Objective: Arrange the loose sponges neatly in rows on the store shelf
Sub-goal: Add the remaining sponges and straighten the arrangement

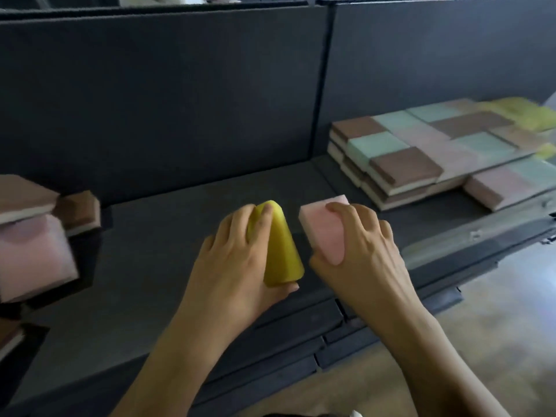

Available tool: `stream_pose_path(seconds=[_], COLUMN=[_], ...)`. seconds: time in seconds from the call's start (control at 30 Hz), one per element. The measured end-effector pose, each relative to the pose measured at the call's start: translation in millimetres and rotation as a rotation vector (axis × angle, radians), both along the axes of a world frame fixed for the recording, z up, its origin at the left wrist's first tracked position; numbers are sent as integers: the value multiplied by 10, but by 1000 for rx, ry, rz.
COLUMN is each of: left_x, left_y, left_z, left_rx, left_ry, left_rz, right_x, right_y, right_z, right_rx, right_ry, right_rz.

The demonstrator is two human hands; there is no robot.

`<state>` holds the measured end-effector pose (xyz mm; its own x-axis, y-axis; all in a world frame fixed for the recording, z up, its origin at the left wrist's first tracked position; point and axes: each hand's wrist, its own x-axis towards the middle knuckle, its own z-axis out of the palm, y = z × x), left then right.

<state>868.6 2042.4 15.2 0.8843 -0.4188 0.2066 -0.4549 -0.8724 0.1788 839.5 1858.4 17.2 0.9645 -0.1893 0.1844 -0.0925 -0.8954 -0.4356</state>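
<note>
Holding two sponges over mid shelf (168, 236), near the front edge. Left hand (237, 254) wraps the yellow sponge (279, 251): fingers over the top, thumb under the near end, sponge looks squeezed out of shape. Right hand (367, 245) grips the pink sponge (323, 233), fingers curled over its top, thumb at the near corner. The two sit just beside each other, not touching. Can't tell if either rests on the shelf.

Sorted block (421, 152) at the right end: several layers, rows w/ mixed colours, front layer looks offset. Loose pile (33, 224) at the left end, blurred.

Risks, imo:
- Yellow is compressed, so it'll likely spring back on release and skew out of row.
- Both are close to the front edge, so a nudge or early let-go could drop one off.
- If they go onto the block, pressing its offset front could slide that layer fwd.
- Both hands are busy, so no spare to steady anything.
</note>
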Motion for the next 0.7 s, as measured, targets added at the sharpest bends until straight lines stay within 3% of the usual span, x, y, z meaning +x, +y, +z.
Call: stream_pose_path(seconds=[0.33, 0.7], left_x=[20, 93], left_y=[-1525, -2423], left_z=[26, -97], left_rx=[-7, 87], left_ry=[47, 80], left_rz=[-190, -134], right_x=[-317, -297], right_y=[-1407, -2347], right_z=[17, -96], right_rx=[6, 25], right_ry=[-8, -4], right_rz=[-154, -110])
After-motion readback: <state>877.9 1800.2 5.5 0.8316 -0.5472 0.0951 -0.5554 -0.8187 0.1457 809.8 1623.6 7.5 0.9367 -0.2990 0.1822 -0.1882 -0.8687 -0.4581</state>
